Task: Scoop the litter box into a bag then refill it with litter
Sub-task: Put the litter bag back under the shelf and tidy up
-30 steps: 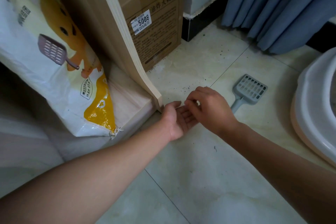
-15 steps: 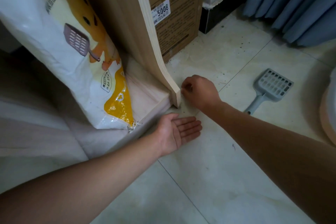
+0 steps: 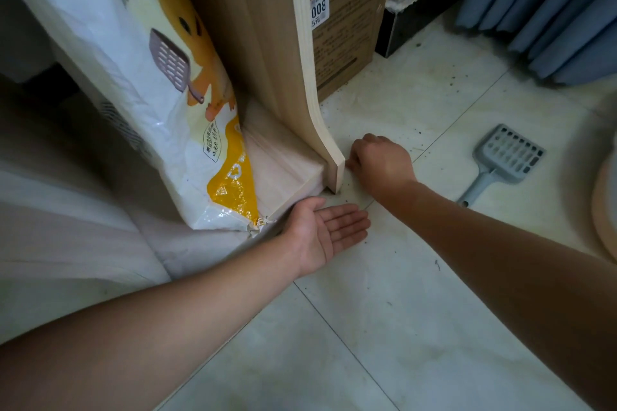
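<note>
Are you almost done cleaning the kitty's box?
Hard to say what's done: the litter box shows only its rim, and the scoop lies on the floor, in neither hand. Right now the right hand is curled by the foot of the panel among stray grains, the left hand open palm-up beside it, probably gathering spills. The litter bag stands untouched, so refilling likely remains.

Litter bag: white, printed with orange cartoon figure, yellow corner. Scoop: grey, slotted. Curtain: blue. Floor: pale tiles, dark-speckled.
</note>
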A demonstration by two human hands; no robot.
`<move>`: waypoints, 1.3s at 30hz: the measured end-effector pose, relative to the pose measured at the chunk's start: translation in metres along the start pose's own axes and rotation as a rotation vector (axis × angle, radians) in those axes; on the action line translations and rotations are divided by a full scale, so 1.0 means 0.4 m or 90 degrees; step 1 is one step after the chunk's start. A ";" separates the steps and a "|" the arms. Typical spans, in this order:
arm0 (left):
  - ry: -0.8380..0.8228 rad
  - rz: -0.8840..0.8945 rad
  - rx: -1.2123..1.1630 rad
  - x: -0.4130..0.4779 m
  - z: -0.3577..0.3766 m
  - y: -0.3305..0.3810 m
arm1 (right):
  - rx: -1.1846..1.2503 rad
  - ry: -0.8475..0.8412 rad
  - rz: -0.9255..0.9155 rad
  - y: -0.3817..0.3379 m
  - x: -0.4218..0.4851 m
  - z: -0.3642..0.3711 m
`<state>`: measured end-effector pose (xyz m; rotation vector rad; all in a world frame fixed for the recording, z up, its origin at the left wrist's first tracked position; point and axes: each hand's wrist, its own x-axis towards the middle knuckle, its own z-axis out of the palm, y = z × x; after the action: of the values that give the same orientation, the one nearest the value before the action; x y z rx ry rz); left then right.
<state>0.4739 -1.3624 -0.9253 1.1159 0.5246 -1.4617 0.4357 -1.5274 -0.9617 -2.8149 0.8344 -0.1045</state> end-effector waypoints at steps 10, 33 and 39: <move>0.007 -0.003 0.010 0.010 -0.005 0.000 | 0.231 0.011 -0.031 -0.037 -0.136 -0.076; -0.012 -0.012 0.098 -0.033 -0.016 -0.035 | 0.278 0.033 0.001 0.002 -0.255 -0.105; 0.042 0.012 0.075 -0.043 -0.084 -0.019 | 0.249 -0.037 0.072 -0.022 -0.202 -0.034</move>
<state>0.4761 -1.3242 -0.9277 1.2617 0.4765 -1.4583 0.3709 -1.4786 -0.9474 -2.3909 0.8525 -0.1494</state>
